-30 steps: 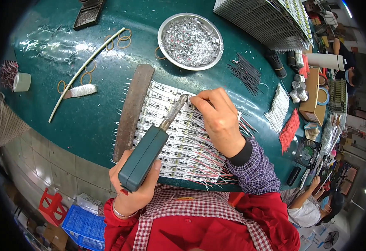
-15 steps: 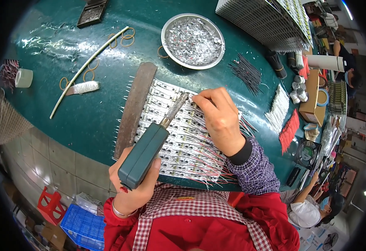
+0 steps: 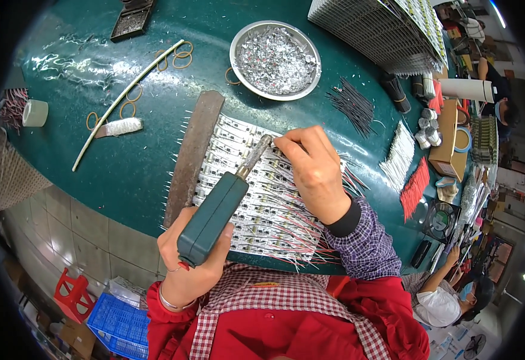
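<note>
My left hand [image 3: 193, 258] is wrapped around the dark green body of a soldering iron [image 3: 214, 217]. Its metal tip reaches up and right onto a white panel of small circuit boards [image 3: 229, 157], close to my right fingertips. My right hand [image 3: 316, 171] is closed in a pinch at the panel's upper part; what lies between thumb and forefinger is too small to make out. Rows of thin red, white and dark wires [image 3: 286, 231] stretch from the boards toward the right. A rusty flat metal bar [image 3: 194, 156] lies along the panel's left side, with wire ends poking out past it.
Beyond the panel stands a round metal bowl [image 3: 276, 60] of small scraps. Black wires [image 3: 353, 107], white wires [image 3: 398, 159] and red wires [image 3: 415, 186] lie in piles at right. A pale tube [image 3: 124, 102] and rubber bands lie at left. A co-worker [image 3: 445, 303] sits at right.
The soldering iron and my left hand have shifted slightly to the right, the tip staying beside my right fingertips. My right hand has barely moved.
</note>
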Available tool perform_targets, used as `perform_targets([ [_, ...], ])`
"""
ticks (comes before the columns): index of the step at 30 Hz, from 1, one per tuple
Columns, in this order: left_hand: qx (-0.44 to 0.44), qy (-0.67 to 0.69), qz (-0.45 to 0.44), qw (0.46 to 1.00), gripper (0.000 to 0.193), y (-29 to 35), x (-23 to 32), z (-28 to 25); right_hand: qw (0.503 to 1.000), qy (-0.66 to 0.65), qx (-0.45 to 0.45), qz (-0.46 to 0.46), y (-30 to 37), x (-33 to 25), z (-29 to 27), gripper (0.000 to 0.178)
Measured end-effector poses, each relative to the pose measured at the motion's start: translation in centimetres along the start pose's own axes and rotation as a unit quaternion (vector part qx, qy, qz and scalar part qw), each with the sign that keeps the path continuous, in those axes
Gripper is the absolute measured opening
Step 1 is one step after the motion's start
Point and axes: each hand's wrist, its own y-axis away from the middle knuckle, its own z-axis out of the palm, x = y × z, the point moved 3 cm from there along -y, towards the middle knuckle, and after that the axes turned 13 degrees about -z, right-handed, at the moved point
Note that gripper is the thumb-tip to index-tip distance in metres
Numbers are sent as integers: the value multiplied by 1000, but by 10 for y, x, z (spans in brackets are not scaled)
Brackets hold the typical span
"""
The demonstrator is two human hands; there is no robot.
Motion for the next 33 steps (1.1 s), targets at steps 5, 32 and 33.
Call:
perform_targets([
  [5,87,-46,112,989,42,5,13,-29,1000,9,-5,0,2,0,-1,29],
  [32,33,107,-114,987,24,23,-21,-11,999,-18,45,11,10,-13,-2,35],
  [33,34,92,-82,992,23,22,-21,-10,999,-21,43,13,10,-13,-1,35],
])
